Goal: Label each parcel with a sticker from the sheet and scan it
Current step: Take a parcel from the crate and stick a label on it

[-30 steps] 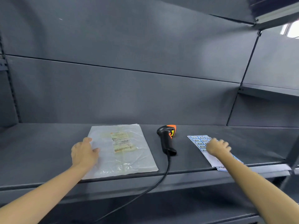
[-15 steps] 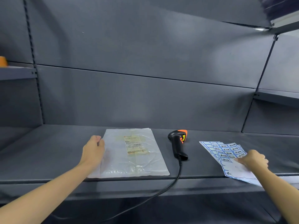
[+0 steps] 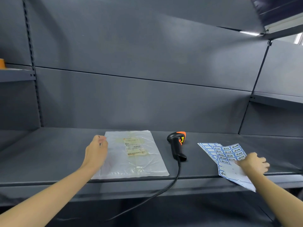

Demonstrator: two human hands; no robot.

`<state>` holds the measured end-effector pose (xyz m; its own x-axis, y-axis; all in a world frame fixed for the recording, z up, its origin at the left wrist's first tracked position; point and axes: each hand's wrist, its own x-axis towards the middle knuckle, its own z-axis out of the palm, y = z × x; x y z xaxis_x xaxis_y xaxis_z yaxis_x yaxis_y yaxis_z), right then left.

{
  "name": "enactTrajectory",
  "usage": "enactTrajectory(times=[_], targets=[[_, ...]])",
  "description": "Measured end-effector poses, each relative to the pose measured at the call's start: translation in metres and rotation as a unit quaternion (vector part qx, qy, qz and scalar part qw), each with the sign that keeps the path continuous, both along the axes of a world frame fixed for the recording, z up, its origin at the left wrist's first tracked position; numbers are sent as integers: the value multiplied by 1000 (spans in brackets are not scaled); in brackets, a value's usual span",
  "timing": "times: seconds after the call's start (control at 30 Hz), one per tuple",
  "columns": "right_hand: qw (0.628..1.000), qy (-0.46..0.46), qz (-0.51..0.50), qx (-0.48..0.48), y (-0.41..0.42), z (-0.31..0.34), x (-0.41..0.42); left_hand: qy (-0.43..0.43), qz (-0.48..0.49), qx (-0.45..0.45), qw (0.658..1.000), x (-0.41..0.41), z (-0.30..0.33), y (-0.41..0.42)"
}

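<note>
A clear plastic parcel [image 3: 139,164] with a printed label lies flat on the dark grey shelf [image 3: 49,154]. My left hand [image 3: 96,151] sits on its left edge with fingers curled around that edge. To the right of the parcel lies a black and orange barcode scanner [image 3: 176,145], untouched. Further right are two fanned sticker sheets [image 3: 226,153] with blue-framed stickers. My right hand [image 3: 252,163] pinches the upper sheet near its middle, and that sheet's near corner overhangs the shelf's front edge.
The scanner's black cable [image 3: 164,189] drops over the shelf's front edge between my arms. A grey back panel closes the shelf behind. A higher shelf at the left carries an orange object [image 3: 1,63]; another shelf [image 3: 278,100] juts out at the right.
My right hand has drawn the top sticker sheet toward the front edge, fanning it off the lower one. My left hand shifted from the parcel's surface to its left edge.
</note>
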<state>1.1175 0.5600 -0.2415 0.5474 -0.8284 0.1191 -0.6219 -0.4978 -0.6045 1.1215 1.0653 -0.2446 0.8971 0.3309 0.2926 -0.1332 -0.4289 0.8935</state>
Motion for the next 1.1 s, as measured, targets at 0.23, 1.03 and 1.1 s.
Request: enactTrajectory(times=[0.23, 1.03, 1.1], targets=[[977, -146, 158, 15, 35, 19, 6, -12, -29, -36, 999, -4, 4, -13], [843, -193, 497, 72, 280, 35, -21, 68, -198, -318, 925, -25, 39, -48], [813, -229, 525, -104, 287, 34, -25, 68, -191, -315, 927, -24, 39, -47]])
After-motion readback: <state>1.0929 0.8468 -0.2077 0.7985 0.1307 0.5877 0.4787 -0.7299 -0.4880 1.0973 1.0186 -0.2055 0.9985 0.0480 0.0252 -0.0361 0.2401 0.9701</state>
